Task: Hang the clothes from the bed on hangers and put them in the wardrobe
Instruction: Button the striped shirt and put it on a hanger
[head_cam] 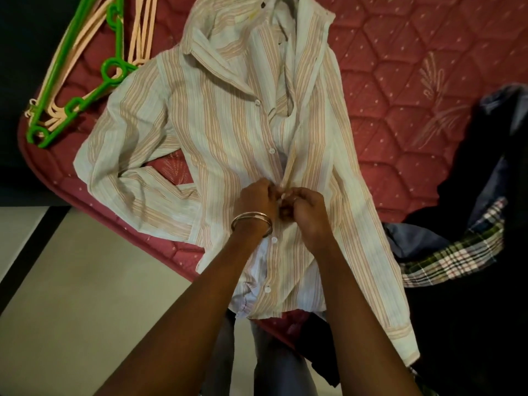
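A white shirt with pale pink stripes (205, 132) lies spread face up on the red quilted mattress (414, 81), collar at the far end. My left hand (257, 200), with a metal bangle on the wrist, pinches the button edge of the shirt front. My right hand (304, 208) pinches the opposite placket edge right beside it, at mid-chest height. Both hands meet at one button spot; the button itself is hidden by my fingers. A green hanger (85, 67) and several peach hangers (140, 32) lie at the mattress's far left corner.
A pile of dark clothes (471, 167) with a plaid garment (457, 252) lies on the right of the bed. Pale floor (85, 281) shows at lower left, beside the mattress edge. My legs stand against the bed's near corner.
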